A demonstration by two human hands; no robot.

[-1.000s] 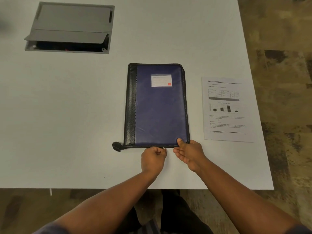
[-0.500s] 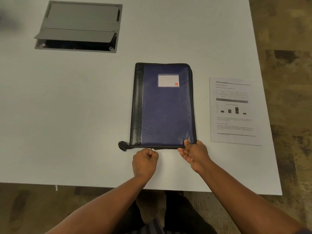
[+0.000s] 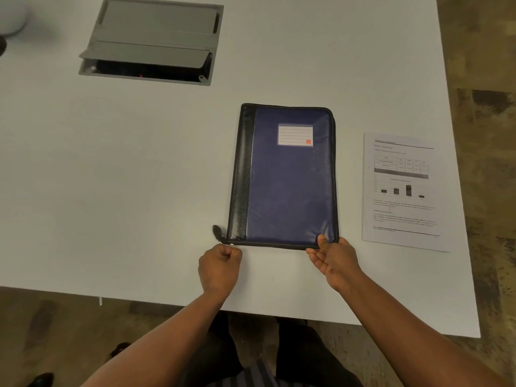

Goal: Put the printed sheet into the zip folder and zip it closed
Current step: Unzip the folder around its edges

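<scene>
A navy zip folder [image 3: 287, 180] with a black spine and a white label lies flat on the white table [image 3: 111, 191]. My left hand [image 3: 220, 268] is fisted at the folder's near left corner, pinching the small metal zipper pull [image 3: 231, 245] beside the black zipper tail [image 3: 217, 233]. My right hand [image 3: 332, 256] grips the folder's near right corner, thumb on top. The printed sheet [image 3: 403, 191], with a table and a bar chart, lies flat on the table to the right of the folder, untouched.
A grey cable hatch [image 3: 152, 41] with its lid ajar is set into the table at the far left. The table's right edge [image 3: 458, 191] runs just past the sheet, its near edge close to my body. A pale round object [image 3: 11, 15] sits far left.
My left hand has drawn the zipper pull leftward along the folder's near edge, from about the middle to the near left corner. My right hand has kept its grip on the right corner.
</scene>
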